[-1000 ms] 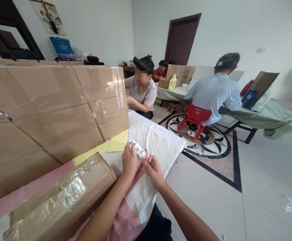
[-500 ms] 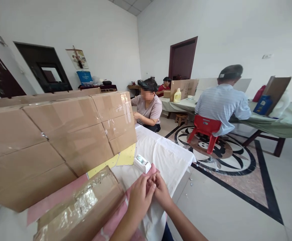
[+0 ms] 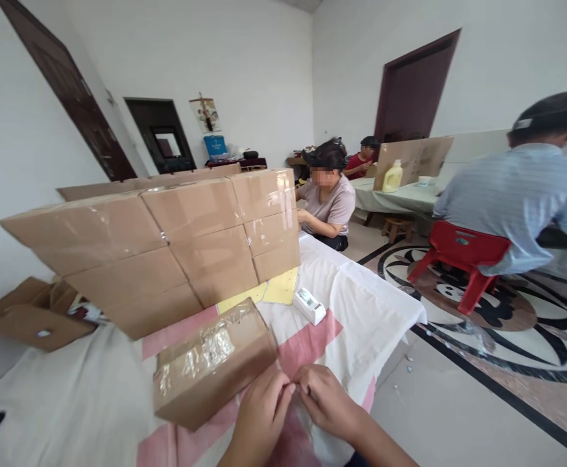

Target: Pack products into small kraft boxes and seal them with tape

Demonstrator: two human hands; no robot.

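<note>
My left hand (image 3: 263, 405) and my right hand (image 3: 326, 397) meet fingertip to fingertip low in the view, over the front of the table. Both are closed in a pinch. Whatever lies between the fingertips is too small or hidden to make out. A white box-like device (image 3: 309, 306) with a small screen on top sits just beyond them, partly on a pink patch of the cloth (image 3: 371, 318). Left of my left hand lies a long taped cardboard box (image 3: 215, 366).
Stacked cardboard boxes (image 3: 205, 240) form a wall across the table. An opened carton (image 3: 30, 318) stands at the far left. A person (image 3: 329, 201) crouches beyond the table; another sits on a red chair (image 3: 468, 250) at right. A yellow bottle (image 3: 392, 176) stands on the far table.
The view has swung left, so the room appears shifted right and the opened carton has come in. My hands have drawn back from the white device, and their overlapping fingers now meet only at the tips.
</note>
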